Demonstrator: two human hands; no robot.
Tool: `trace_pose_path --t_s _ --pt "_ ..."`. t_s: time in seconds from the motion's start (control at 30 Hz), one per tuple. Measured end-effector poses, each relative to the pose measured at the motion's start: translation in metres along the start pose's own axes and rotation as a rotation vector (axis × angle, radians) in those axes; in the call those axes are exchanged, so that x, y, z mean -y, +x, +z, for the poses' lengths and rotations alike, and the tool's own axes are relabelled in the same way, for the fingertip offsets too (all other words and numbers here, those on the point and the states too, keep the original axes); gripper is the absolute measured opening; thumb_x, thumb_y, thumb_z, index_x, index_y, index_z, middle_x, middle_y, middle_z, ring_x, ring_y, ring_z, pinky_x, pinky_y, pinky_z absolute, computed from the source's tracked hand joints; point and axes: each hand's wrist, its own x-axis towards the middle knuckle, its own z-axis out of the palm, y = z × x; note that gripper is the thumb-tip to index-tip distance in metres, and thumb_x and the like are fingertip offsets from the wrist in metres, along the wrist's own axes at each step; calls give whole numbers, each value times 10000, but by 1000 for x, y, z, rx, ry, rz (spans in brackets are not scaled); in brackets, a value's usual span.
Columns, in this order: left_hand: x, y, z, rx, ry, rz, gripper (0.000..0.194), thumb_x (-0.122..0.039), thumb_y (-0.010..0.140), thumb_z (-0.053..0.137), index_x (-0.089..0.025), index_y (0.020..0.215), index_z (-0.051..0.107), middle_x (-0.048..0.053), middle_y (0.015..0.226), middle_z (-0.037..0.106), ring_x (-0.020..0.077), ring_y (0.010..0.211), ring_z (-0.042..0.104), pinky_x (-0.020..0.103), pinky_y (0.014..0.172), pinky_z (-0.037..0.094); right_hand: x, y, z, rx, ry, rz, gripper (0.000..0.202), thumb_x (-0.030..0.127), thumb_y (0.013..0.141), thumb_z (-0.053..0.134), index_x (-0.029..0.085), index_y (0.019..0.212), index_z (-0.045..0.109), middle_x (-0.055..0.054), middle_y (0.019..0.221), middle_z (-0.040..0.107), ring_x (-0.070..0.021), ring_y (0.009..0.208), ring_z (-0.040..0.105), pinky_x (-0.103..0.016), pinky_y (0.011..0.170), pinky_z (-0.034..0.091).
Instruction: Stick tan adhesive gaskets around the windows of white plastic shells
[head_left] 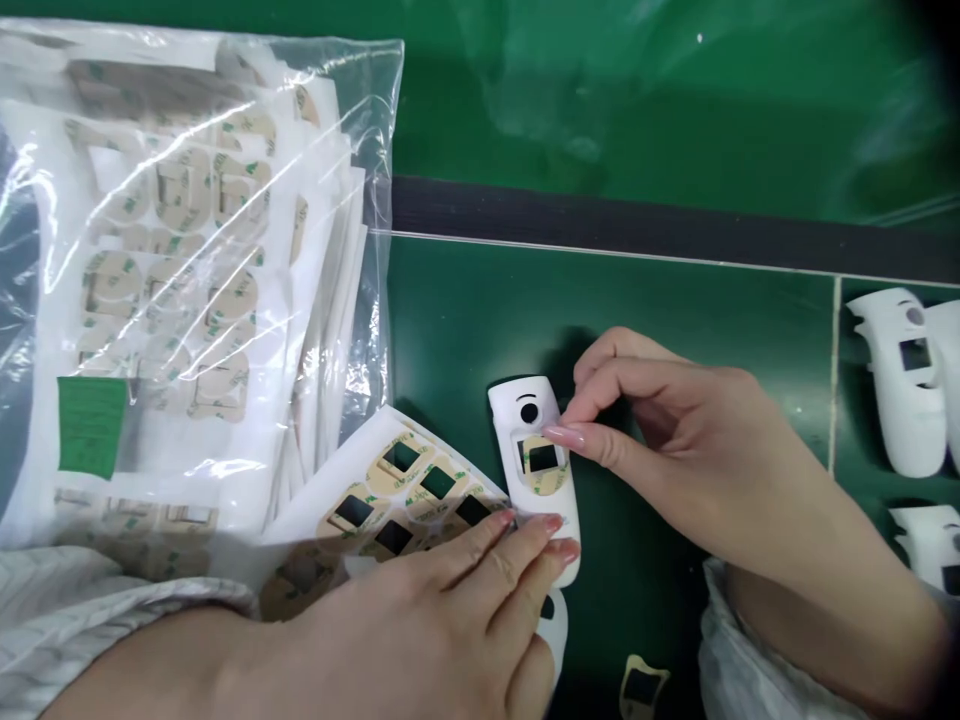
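Left: clear bag of adhesive sheets. Sticker sheet lies partly under left hand, fingers extended, not gripping, laid across near end of white casing. Centre: beige sticker over casing window, far-right edge pinched by right hand. Good placement calls for steady casing, cut-out squared to window, then even pressure. Right: similar casings.

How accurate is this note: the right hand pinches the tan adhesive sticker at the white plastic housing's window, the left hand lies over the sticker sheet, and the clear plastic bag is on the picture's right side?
One error: the head view shows the clear plastic bag on the picture's left side. The right hand, adhesive sticker, housing, left hand and sticker sheet are as noted.
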Motion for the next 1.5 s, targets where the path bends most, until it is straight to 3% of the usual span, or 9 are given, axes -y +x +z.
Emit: trace_pose_path --t_s 0.33,0.67,0.8,1.0,1.5 --pt "1 1 -1 -11 -37 10 223 -206 965 432 -192 977 655 53 1311 626 212 1258 547 341 1088 352 0 -2 1 -21 -26 -34 184 335 807 707 237 663 648 -2 771 573 -115 641 540 -261 577 469" --pt "3 0 0 13 -27 5 219 -220 967 426 -187 984 642 62 1317 619 226 1269 539 355 1095 356 -1 -2 3 -26 -59 -26 154 335 796 727 261 684 652 20 789 563 -90 589 507 -263 582 466" --pt "5 0 1 -10 -79 67 223 -261 974 440 -188 1016 646 67 1337 604 227 1291 520 349 1091 370 -1 -2 3 -23 -61 -28 173 359 785 740 260 675 650 22 772 555 -86 578 497 -254 568 465" --pt "1 0 0 16 -76 3 201 -247 966 466 -191 992 657 61 1344 600 223 1301 511 341 1087 381 -1 -1 1 -16 -61 -37 199 377 800 717 253 661 646 4 772 581 -106 599 526 -258 504 434" --pt "2 0 -1 33 -43 34 275 -225 993 334 -197 1039 604 44 1367 579 228 1326 471 370 1137 283 -1 0 2 -9 -65 -33 200 374 797 719 255 658 640 13 767 564 -100 603 514 -263 501 410"
